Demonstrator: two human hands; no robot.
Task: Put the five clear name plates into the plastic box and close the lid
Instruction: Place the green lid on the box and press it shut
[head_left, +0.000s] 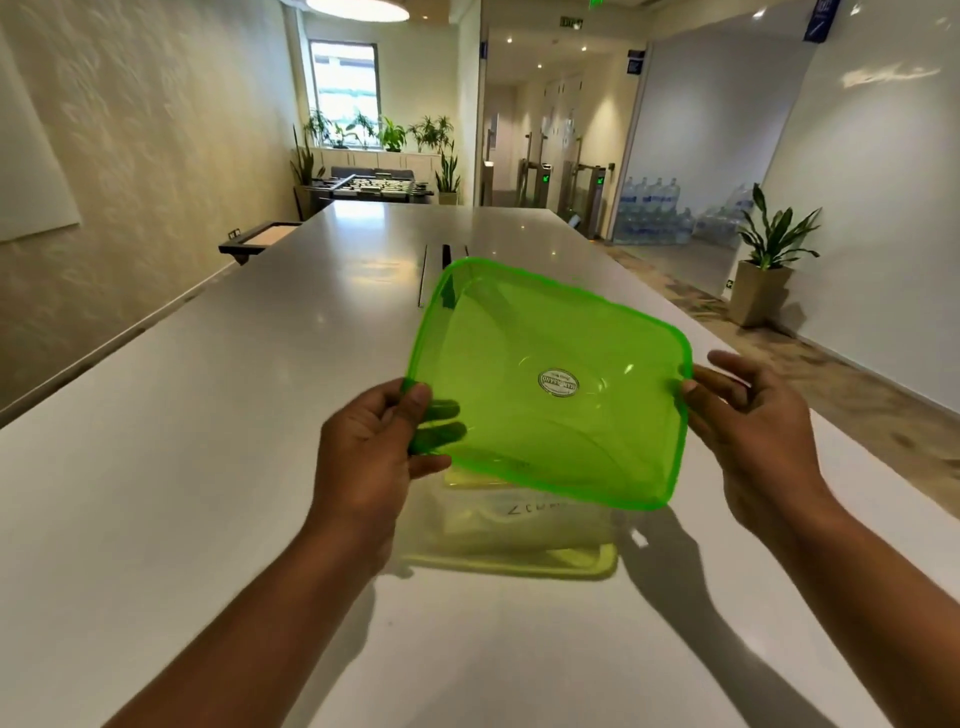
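A translucent green lid (550, 384) with a round sticker in its middle hangs tilted in the air above the table. My left hand (374, 447) grips its left edge, thumb on top and fingers underneath. My right hand (748, 415) pinches its right edge. Below the lid stands a clear plastic box (514, 530) with a yellowish rim, partly hidden by the lid. Clear name plates (524, 512) lie inside the box, one showing handwriting; I cannot tell how many.
The box stands on a long white table (208, 415) with a cable slot (434, 270) down its middle. A dark tray (254, 239) sits at the table's far left edge. A potted plant (769, 260) stands on the floor to the right.
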